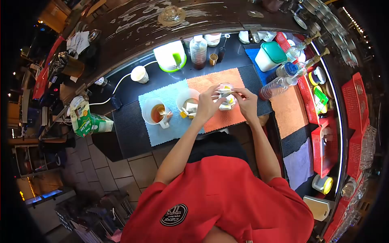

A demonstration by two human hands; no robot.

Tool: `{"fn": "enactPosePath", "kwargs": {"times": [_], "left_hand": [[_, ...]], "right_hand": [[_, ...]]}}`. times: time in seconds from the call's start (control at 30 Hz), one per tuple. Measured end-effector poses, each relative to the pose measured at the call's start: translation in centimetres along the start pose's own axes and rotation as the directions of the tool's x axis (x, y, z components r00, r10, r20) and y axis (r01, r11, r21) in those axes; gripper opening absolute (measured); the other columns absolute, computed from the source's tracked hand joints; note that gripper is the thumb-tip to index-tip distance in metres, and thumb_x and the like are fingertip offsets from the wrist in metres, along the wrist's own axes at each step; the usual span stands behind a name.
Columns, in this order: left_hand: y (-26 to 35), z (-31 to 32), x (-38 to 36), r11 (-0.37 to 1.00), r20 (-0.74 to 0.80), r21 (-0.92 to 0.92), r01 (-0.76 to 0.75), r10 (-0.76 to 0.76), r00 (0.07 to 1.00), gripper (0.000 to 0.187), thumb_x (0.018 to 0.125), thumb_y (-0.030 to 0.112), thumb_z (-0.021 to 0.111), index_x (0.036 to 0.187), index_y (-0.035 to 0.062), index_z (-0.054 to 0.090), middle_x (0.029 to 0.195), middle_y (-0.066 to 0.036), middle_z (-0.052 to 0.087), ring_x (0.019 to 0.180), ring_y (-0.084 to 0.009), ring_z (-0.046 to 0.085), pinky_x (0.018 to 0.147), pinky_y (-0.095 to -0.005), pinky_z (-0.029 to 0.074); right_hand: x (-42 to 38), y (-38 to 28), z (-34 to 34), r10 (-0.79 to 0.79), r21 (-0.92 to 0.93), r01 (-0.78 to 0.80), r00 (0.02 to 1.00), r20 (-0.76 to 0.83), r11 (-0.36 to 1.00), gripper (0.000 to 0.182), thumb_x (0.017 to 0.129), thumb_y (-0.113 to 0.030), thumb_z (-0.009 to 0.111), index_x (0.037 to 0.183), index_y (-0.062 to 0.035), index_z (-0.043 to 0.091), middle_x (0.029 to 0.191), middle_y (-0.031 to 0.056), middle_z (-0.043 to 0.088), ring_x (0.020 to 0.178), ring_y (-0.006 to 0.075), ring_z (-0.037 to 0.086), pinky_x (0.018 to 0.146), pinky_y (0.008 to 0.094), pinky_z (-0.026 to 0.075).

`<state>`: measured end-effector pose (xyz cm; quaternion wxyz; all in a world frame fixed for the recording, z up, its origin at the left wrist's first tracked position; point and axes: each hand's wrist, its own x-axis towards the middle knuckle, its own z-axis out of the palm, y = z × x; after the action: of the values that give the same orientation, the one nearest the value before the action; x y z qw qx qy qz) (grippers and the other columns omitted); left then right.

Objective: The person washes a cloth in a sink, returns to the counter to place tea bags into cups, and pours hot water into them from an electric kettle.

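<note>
Both hands meet over a small clear glass cup [226, 97] with something yellow inside, which stands on an orange cloth mat [221, 95] on the dark counter [129, 133]; the left hand [208, 103] curls its fingers at the cup's near-left side, and the right hand [245, 102] pinches from the other side a thin whitish item [225, 93] stretched across the cup's mouth, too small to say what it is, so both hands are closed on it together, fingertips almost touching. Just left of the left hand sits a clear plastic cup [188, 106] with brownish liquid and small packets in it, straddling the edge between the orange mat and a light blue cloth mat [162, 117]. Further left on the blue mat stands a clear measuring jug with amber tea [156, 113], its handle turned towards the person. Beyond the hands, at the back of the counter, are a white and green box-shaped appliance [171, 56], a clear plastic bottle with dark liquid [198, 50] and a white paper cup [139, 74]. To the right of the right hand lie clear plastic bottles on their sides [279, 84] and a white tub with a teal lid [270, 56], with red plastic baskets [356, 105] further right. Far left of the hands a green and white carton [87, 120] lies at the counter's edge. The person wears a red shirt [219, 202]
</note>
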<state>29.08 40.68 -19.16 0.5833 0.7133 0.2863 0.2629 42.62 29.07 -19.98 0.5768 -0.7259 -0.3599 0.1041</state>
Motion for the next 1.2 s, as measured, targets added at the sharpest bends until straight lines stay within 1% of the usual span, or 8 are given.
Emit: {"fn": "enactPosePath", "kwargs": {"times": [0.07, 0.23, 0.37, 0.4, 0.53, 0.7, 0.97, 1.2], "left_hand": [[0.1, 0.5, 0.4, 1.000, -0.001, -0.027, -0.014, 0.014, 1.000, 0.045, 0.078, 0.008, 0.075, 0.120, -0.0027, 0.064, 0.099, -0.015, 0.071, 0.079, -0.0168, 0.066, 0.067, -0.0271, 0.055], [1.2, 0.5, 0.6, 0.901, 0.101, 0.434, 0.024, -0.074, 0.992, 0.041, 0.078, 0.008, 0.076, 0.117, -0.0004, 0.067, 0.099, -0.015, 0.072, 0.080, -0.0177, 0.068, 0.070, -0.0263, 0.056], [-1.1, 1.0, 1.2, 0.871, 0.008, 0.249, -0.423, 0.435, 0.900, 0.035, 0.079, 0.009, 0.076, 0.112, -0.0022, 0.069, 0.089, -0.012, 0.072, 0.076, -0.0165, 0.067, 0.067, -0.0243, 0.055], [-0.8, 1.0, 1.1, 0.872, 0.006, 0.249, -0.422, 0.434, 0.901, 0.035, 0.079, 0.009, 0.076, 0.112, -0.0022, 0.069, 0.089, -0.012, 0.072, 0.076, -0.0165, 0.067, 0.067, -0.0243, 0.055], [0.3, 0.2, 0.5, 0.959, 0.117, -0.243, 0.143, -0.117, 0.986, 0.030, 0.083, 0.010, 0.074, 0.108, -0.0040, 0.070, 0.084, -0.010, 0.071, 0.072, -0.0141, 0.065, 0.064, -0.0215, 0.052], [3.1, -2.3, 0.3, 0.961, 0.171, -0.200, 0.192, -0.158, 0.972, 0.025, 0.085, 0.008, 0.072, 0.106, -0.0053, 0.070, 0.085, -0.009, 0.071, 0.070, -0.0103, 0.062, 0.062, -0.0193, 0.050], [6.1, -8.2, 1.5, 0.891, 0.194, -0.280, 0.357, -0.312, 0.930, 0.021, 0.085, 0.007, 0.073, 0.102, -0.0041, 0.070, 0.083, -0.007, 0.069, 0.067, -0.0071, 0.058, 0.057, -0.0176, 0.045], [6.1, -10.8, 0.7, 0.895, -0.026, -0.323, 0.309, -0.334, 0.942, 0.028, 0.081, 0.008, 0.077, 0.106, -0.0048, 0.070, 0.083, -0.010, 0.070, 0.065, -0.0090, 0.058, 0.056, -0.0189, 0.047]], "right_hand": [[0.1, 0.1, -0.2, 0.001, 0.033, 0.000, 1.000, -0.024, 0.999, 0.014, 0.079, 0.002, 0.069, 0.091, 0.0014, 0.074, 0.085, 0.0061, 0.070, 0.061, 0.0147, 0.053, 0.060, 0.0237, 0.044], [0.5, 0.3, -0.3, -0.362, -0.295, 0.346, 0.932, 0.000, 0.891, 0.016, 0.081, 0.002, 0.069, 0.096, 0.0001, 0.074, 0.088, 0.0046, 0.070, 0.068, 0.0117, 0.055, 0.065, 0.0209, 0.044], [0.5, -0.7, -0.5, -0.147, 0.001, 0.147, 0.987, 0.069, 0.989, 0.013, 0.083, -0.002, 0.069, 0.094, 0.0020, 0.074, 0.084, 0.0069, 0.069, 0.064, 0.0110, 0.054, 0.061, 0.0218, 0.046], [0.6, -1.0, -0.6, -0.147, 0.001, 0.147, 0.987, 0.071, 0.989, 0.013, 0.083, -0.002, 0.069, 0.094, 0.0020, 0.074, 0.084, 0.0069, 0.069, 0.064, 0.0110, 0.054, 0.061, 0.0218, 0.046], [0.8, -2.5, -0.4, 0.123, 0.223, -0.154, 0.981, 0.148, 0.962, 0.013, 0.085, -0.005, 0.070, 0.095, 0.0040, 0.072, 0.077, 0.0068, 0.066, 0.064, 0.0096, 0.053, 0.060, 0.0217, 0.047], [1.7, -4.8, -0.1, 0.282, 0.257, -0.376, 0.898, 0.337, 0.890, 0.011, 0.088, -0.004, 0.068, 0.095, 0.0046, 0.070, 0.075, 0.0050, 0.065, 0.062, 0.0085, 0.054, 0.059, 0.0204, 0.047], [3.6, -8.4, 4.1, 0.226, 0.410, -0.380, 0.898, 0.377, 0.829, 0.011, 0.087, -0.002, 0.070, 0.096, 0.0035, 0.067, 0.069, 0.0047, 0.063, 0.058, 0.0086, 0.054, 0.056, 0.0208, 0.048], [4.2, -10.0, 6.5, 0.161, 0.437, -0.365, 0.885, 0.436, 0.822, 0.014, 0.086, -0.001, 0.071, 0.098, 0.0023, 0.065, 0.069, 0.0047, 0.063, 0.057, 0.0087, 0.054, 0.057, 0.0213, 0.050]]}}
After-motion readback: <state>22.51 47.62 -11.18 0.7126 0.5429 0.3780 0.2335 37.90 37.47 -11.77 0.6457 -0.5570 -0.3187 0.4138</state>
